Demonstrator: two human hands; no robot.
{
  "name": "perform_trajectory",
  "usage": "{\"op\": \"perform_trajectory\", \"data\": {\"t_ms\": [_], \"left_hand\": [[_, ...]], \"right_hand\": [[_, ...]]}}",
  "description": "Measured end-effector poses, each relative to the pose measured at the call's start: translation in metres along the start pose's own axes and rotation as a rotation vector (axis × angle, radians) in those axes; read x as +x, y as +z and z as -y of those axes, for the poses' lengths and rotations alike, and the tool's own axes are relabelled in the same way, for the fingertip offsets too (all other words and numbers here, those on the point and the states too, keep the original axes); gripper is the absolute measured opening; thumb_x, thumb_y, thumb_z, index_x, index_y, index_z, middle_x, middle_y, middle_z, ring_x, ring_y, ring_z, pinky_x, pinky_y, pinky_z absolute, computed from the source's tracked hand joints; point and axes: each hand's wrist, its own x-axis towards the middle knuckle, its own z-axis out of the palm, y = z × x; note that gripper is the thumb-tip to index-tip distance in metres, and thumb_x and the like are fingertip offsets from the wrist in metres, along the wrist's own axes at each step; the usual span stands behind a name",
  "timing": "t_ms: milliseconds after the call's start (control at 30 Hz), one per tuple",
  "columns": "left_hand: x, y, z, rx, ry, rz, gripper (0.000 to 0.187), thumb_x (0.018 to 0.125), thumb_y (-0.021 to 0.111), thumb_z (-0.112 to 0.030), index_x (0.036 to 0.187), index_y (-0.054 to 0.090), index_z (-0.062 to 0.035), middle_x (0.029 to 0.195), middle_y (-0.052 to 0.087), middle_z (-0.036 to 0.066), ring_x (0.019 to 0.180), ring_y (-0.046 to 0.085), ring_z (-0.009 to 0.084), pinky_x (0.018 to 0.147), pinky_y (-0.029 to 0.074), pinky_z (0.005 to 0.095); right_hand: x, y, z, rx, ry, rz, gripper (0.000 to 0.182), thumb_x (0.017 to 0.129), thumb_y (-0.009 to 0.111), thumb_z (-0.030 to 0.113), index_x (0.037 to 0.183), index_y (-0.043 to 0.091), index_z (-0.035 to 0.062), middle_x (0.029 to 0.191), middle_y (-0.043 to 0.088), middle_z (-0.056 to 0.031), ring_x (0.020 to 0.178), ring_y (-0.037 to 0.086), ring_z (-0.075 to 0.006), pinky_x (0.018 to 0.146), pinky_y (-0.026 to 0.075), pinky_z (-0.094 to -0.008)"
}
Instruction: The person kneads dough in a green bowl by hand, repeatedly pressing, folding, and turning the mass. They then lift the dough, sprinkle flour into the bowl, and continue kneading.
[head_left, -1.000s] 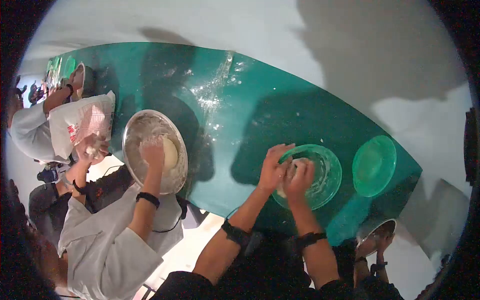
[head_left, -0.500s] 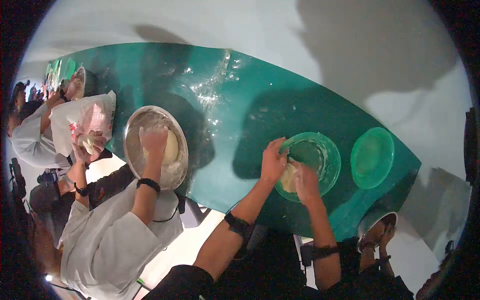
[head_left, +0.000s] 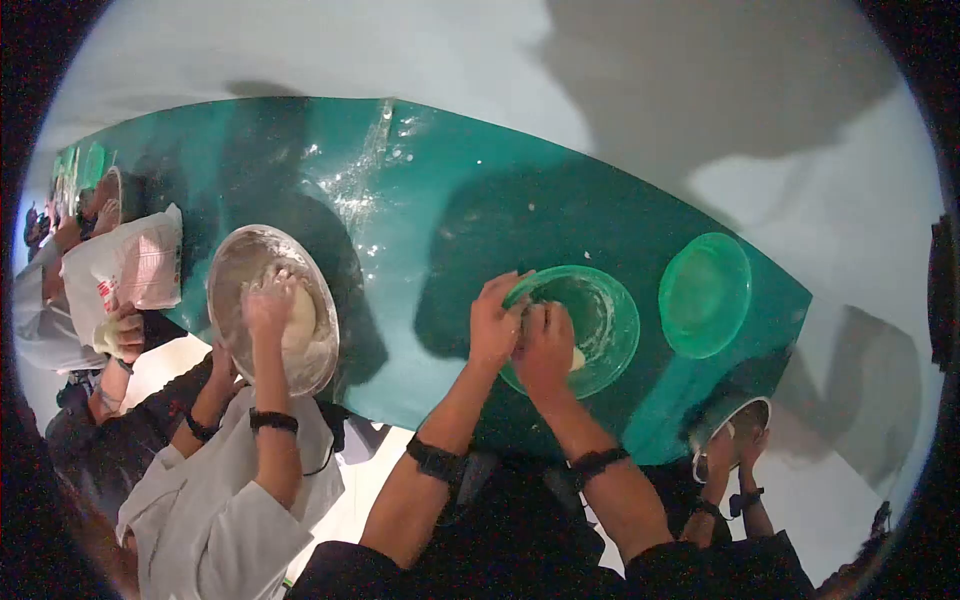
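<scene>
A translucent green bowl (head_left: 622,345) stands on the green table in front of me, with white flour residue on its inner wall. My left hand (head_left: 494,322) grips the bowl's left rim, fingers curled over it. Inside the bowl, my right hand (head_left: 545,345) is closed over a lump of pale dough (head_left: 578,359). Most of that dough is hidden beneath the hand; only a small part shows by its lower right side. The fingertips of both hands are close together near the rim.
Right of my bowl sits another green bowl (head_left: 706,295). At left, a co-worker's hand presses dough (head_left: 301,318) in a metal bowl (head_left: 222,280); a white bag (head_left: 150,260) lies beyond. Another person holds a metal bowl (head_left: 757,412) at lower right. Flour (head_left: 350,195) dusts the table (head_left: 440,140).
The view has shifted, so everything sits further left. My right hand has moved left across the dough toward my left hand, now covering most of the dough. My left hand stays at the rim.
</scene>
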Motion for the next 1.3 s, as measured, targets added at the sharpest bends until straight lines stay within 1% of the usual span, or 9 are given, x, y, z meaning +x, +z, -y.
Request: {"op": "perform_trajectory", "data": {"t_ms": [133, 267, 400, 500, 600, 800, 933, 1200, 1300], "left_hand": [[0.004, 0.002, 0.003, -0.143, -0.038, 0.023, 0.041, 0.086, 0.063, -0.006, 0.126, 0.070, -0.0017, 0.127, 0.070, 0.016, 0.127, 0.060, 0.0329, 0.105, 0.048, 0.0393], [0.003, 0.003, 0.012, -0.197, -0.086, 0.044, 0.038, 0.089, 0.064, -0.007, 0.126, 0.069, -0.0006, 0.127, 0.069, 0.018, 0.121, 0.064, 0.0333, 0.099, 0.051, 0.0377], [0.000, 0.004, 0.013, -0.138, -0.127, 0.045, 0.036, 0.091, 0.067, -0.007, 0.126, 0.068, 0.0010, 0.127, 0.068, 0.022, 0.110, 0.069, 0.0331, 0.090, 0.055, 0.0362], [0.004, 0.005, 0.025, -0.041, -0.035, 0.029, 0.036, 0.090, 0.069, -0.006, 0.125, 0.068, 0.0017, 0.127, 0.067, 0.023, 0.108, 0.070, 0.0332, 0.088, 0.055, 0.0362], [-0.001, 0.006, 0.011, 0.038, -0.004, 0.010, 0.035, 0.089, 0.070, -0.006, 0.124, 0.068, 0.0012, 0.127, 0.067, 0.024, 0.111, 0.068, 0.0360, 0.090, 0.055, 0.0385], [-0.007, 0.010, 0.017, 0.058, 0.085, -0.004, 0.031, 0.089, 0.068, -0.007, 0.119, 0.069, -0.0008, 0.126, 0.066, 0.025, 0.116, 0.062, 0.0425, 0.099, 0.051, 0.0449], [-0.004, 0.016, 0.013, 0.034, 0.016, 0.038, 0.028, 0.088, 0.068, -0.007, 0.114, 0.071, -0.0012, 0.125, 0.067, 0.023, 0.117, 0.062, 0.0426, 0.101, 0.050, 0.0460], [0.001, 0.011, 0.015, 0.027, 0.116, 0.076, 0.031, 0.087, 0.066, -0.006, 0.117, 0.070, -0.0010, 0.124, 0.068, 0.024, 0.116, 0.062, 0.0437, 0.101, 0.050, 0.0471], [0.002, 0.013, 0.011, 0.082, 0.081, 0.063, 0.031, 0.086, 0.065, -0.005, 0.117, 0.069, -0.0007, 0.123, 0.068, 0.024, 0.116, 0.061, 0.0444, 0.101, 0.050, 0.0476]], "right_hand": [[0.019, 0.025, -0.032, 0.199, -0.135, -0.134, 0.023, 0.082, 0.073, 0.014, 0.096, 0.056, 0.0059, 0.095, 0.055, -0.0161, 0.087, 0.059, -0.0383, 0.073, 0.048, -0.0494], [0.029, 0.025, -0.048, 0.149, -0.081, -0.051, 0.033, 0.083, 0.074, 0.016, 0.108, 0.057, 0.0054, 0.101, 0.061, -0.0176, 0.096, 0.060, -0.0410, 0.084, 0.048, -0.0538], [0.024, 0.030, -0.043, 0.225, 0.363, -0.111, 0.027, 0.089, 0.067, 0.008, 0.116, 0.062, 0.0031, 0.108, 0.064, -0.0194, 0.101, 0.062, -0.0422, 0.088, 0.048, -0.0534], [0.013, 0.007, -0.035, 0.249, 0.164, -0.033, 0.020, 0.085, 0.070, 0.009, 0.104, 0.067, 0.0033, 0.108, 0.065, -0.0179, 0.100, 0.064, -0.0361, 0.083, 0.051, -0.0469], [-0.010, -0.035, -0.027, 0.102, 0.141, 0.583, 0.022, 0.091, 0.069, 0.021, 0.108, 0.074, 0.0080, 0.119, 0.070, -0.0155, 0.109, 0.066, -0.0357, 0.096, 0.051, -0.0491], [-0.004, -0.101, -0.020, 0.431, 0.172, 0.572, 0.031, 0.086, 0.075, 0.033, 0.101, 0.074, 0.0057, 0.118, 0.071, -0.0166, 0.099, 0.068, -0.0398, 0.091, 0.054, -0.0489], [0.007, -0.100, -0.030, 0.211, 0.306, 0.691, 0.045, 0.079, 0.081, 0.039, 0.105, 0.071, 0.0027, 0.107, 0.070, -0.0203, 0.096, 0.067, -0.0433, 0.087, 0.056, -0.0497], [0.012, -0.063, -0.025, 0.194, 0.013, 0.761, 0.061, 0.076, 0.085, 0.024, 0.128, 0.058, 0.0073, 0.115, 0.069, -0.0179, 0.106, 0.065, -0.0423, 0.091, 0.052, -0.0505], [0.004, -0.079, -0.049, 0.373, -0.104, 0.677, 0.055, 0.074, 0.086, 0.023, 0.120, 0.060, 0.0061, 0.113, 0.068, -0.0195, 0.105, 0.065, -0.0445, 0.087, 0.053, -0.0505]]}}
